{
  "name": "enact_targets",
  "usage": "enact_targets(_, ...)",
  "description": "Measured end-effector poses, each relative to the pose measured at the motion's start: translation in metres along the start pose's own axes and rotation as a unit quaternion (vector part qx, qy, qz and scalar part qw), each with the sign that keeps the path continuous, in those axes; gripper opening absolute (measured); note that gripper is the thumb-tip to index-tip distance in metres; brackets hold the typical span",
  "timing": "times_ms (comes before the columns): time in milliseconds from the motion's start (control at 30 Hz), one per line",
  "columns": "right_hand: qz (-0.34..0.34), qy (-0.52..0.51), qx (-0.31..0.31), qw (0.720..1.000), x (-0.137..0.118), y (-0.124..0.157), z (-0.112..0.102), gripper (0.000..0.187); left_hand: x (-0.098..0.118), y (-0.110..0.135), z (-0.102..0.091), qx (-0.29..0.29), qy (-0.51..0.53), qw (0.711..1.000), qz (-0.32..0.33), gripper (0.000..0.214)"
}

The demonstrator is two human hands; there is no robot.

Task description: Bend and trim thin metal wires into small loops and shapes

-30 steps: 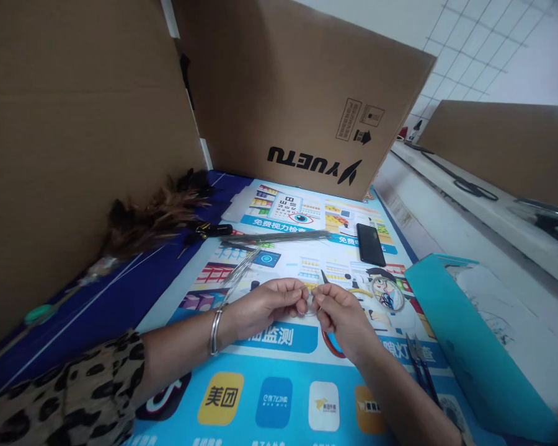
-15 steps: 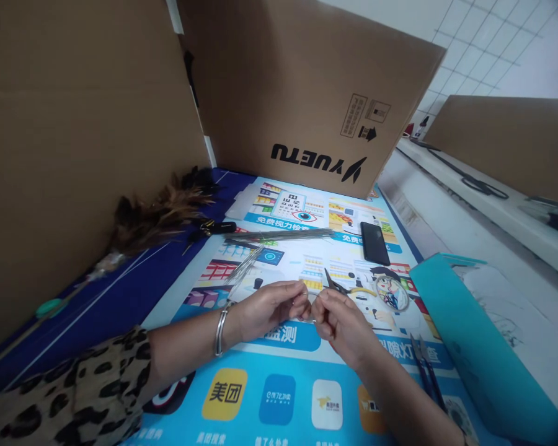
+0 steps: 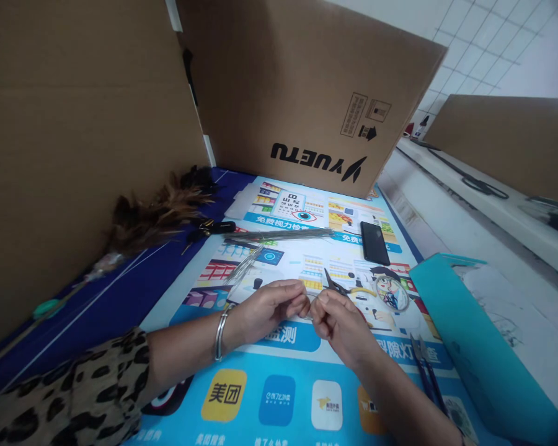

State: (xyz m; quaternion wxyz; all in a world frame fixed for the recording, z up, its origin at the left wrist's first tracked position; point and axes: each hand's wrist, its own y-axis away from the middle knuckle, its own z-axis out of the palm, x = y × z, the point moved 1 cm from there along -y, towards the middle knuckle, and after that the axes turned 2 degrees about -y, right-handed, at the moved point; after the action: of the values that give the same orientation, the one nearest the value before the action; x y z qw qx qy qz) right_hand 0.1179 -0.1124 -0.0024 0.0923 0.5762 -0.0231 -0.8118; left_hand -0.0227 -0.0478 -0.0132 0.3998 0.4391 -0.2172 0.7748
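Note:
My left hand (image 3: 281, 306) is pinched closed just in front of me, a silver bangle on its wrist. Fingertip to fingertip with it, my right hand (image 3: 339, 322) is closed too. Between them shows a thin piece of wire (image 3: 310, 297), curved and mostly hidden by the fingers. Just beyond my right hand lie pliers (image 3: 338, 284) with dark jaws and yellow handles. Right of the pliers is a thin round ring (image 3: 407, 296), flat on the printed sheet (image 3: 242, 362).
Farther off lie a bundle of straight wires (image 3: 283, 235), a black phone (image 3: 374, 243) and black-handled cutters (image 3: 218, 227). Brown feathers (image 3: 149, 217) rest at left. Two slim tools (image 3: 425, 371) and a teal box (image 3: 465, 322) sit at right. Cardboard (image 3: 297, 80) stands behind.
The fingertips have drawn slightly closer together, and less of the wire loop shows between them. Everything else lies as before.

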Motion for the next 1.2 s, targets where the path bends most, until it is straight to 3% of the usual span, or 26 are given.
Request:
enact_targets(600, 0.062, 0.006, 0.007, 0.998, 0.0068, -0.0041, -0.0078, 0.025, 0.0014, -0.0004, -0.0036, -0.037, -0.060, 0.996, -0.052, 0.030)
enact_targets(1200, 0.026, 0.080, 0.029, 0.996, -0.0006, -0.0033, -0.0070, 0.022, -0.0013, -0.0004, -0.0021, -0.026, -0.078, 0.996, -0.036, 0.029)
